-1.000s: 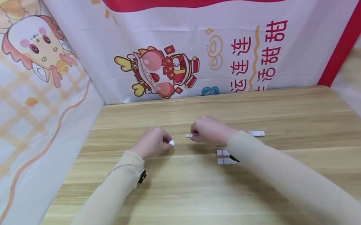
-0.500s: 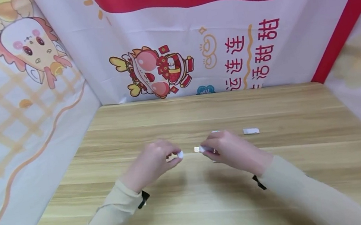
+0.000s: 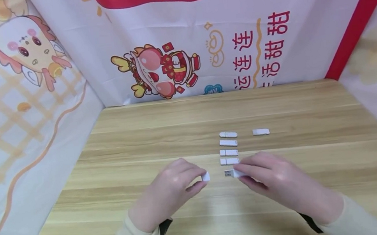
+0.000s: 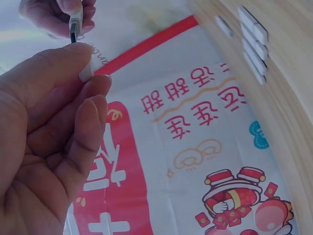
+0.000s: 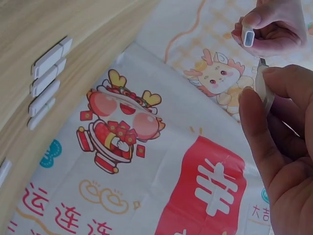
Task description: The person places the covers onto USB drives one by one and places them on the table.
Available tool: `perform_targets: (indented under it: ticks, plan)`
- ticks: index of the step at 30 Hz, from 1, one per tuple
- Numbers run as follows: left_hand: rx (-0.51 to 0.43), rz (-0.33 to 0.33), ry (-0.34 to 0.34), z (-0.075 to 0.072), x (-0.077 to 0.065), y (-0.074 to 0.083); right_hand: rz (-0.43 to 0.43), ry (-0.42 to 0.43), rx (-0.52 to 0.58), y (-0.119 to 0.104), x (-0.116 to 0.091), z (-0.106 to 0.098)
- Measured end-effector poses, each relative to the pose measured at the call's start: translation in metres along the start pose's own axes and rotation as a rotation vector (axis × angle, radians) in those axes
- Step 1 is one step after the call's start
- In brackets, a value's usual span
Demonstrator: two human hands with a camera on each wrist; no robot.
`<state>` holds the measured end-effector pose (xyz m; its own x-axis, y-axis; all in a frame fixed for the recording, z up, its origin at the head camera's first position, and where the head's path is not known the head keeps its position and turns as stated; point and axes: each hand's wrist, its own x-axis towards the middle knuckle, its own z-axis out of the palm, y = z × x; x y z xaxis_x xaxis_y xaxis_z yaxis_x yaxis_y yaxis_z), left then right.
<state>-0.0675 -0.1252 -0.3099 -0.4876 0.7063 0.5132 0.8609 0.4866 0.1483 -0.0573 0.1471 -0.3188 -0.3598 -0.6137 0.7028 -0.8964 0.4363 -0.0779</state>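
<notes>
My left hand [image 3: 172, 188] pinches a small white cap [image 3: 205, 177] between thumb and fingers. In the right wrist view the hollow opening of the cap [image 5: 248, 38] shows. Facing it across a narrow gap, a white USB flash drive [image 3: 238, 173] is held by my right hand [image 3: 280, 175], its bare metal plug turned toward the cap. The same plug of the flash drive [image 4: 74, 30] appears in the left wrist view. Cap and drive are apart. My right fingers hide the rear of the drive.
Just beyond my hands, several white flash drives [image 3: 229, 153] lie in a column on the wooden table [image 3: 134, 139]. One more white flash drive [image 3: 261, 132] lies to their right. A printed cloth [image 3: 162, 22] stands behind the table's far edge.
Both hands have come nearer to me and shifted right, still holding the cap and the flash drive. The column of drives, earlier partly covered by the right arm and hand, now shows.
</notes>
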Motion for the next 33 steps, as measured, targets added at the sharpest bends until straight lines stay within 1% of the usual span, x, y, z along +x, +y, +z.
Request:
perform_targets:
  ticks: [3,6,8,12,17,18,20,25,33]
  plan:
    - [-0.014,-0.001,0.008,0.0,0.001,0.007,-0.033,0.02,-0.011,-0.004,-0.005,-0.005]
    - [-0.035,-0.002,0.04,0.002,0.001,0.011,-0.064,0.047,-0.027,-0.007,-0.006,-0.006]
    - [-0.053,0.007,0.06,0.004,0.001,0.013,-0.065,0.06,-0.038,-0.009,-0.007,-0.007]
    - [-0.067,0.048,0.083,0.007,0.003,0.014,-0.047,0.071,-0.054,-0.012,-0.007,-0.009]
    - [-0.075,0.107,0.126,0.014,0.005,0.013,-0.025,0.078,-0.039,-0.014,-0.006,-0.011]
    - [-0.071,0.121,0.138,0.015,0.005,0.013,-0.024,0.079,-0.036,-0.014,-0.005,-0.01]
    - [-0.075,0.13,0.149,0.018,0.005,0.013,-0.035,0.086,-0.038,-0.015,-0.005,-0.009]
    - [-0.086,0.125,0.15,0.023,0.005,0.015,-0.065,0.105,-0.033,-0.016,-0.006,-0.004]
    - [-0.101,0.1,0.121,0.026,0.002,0.015,-0.064,0.098,-0.052,-0.016,-0.008,0.001]
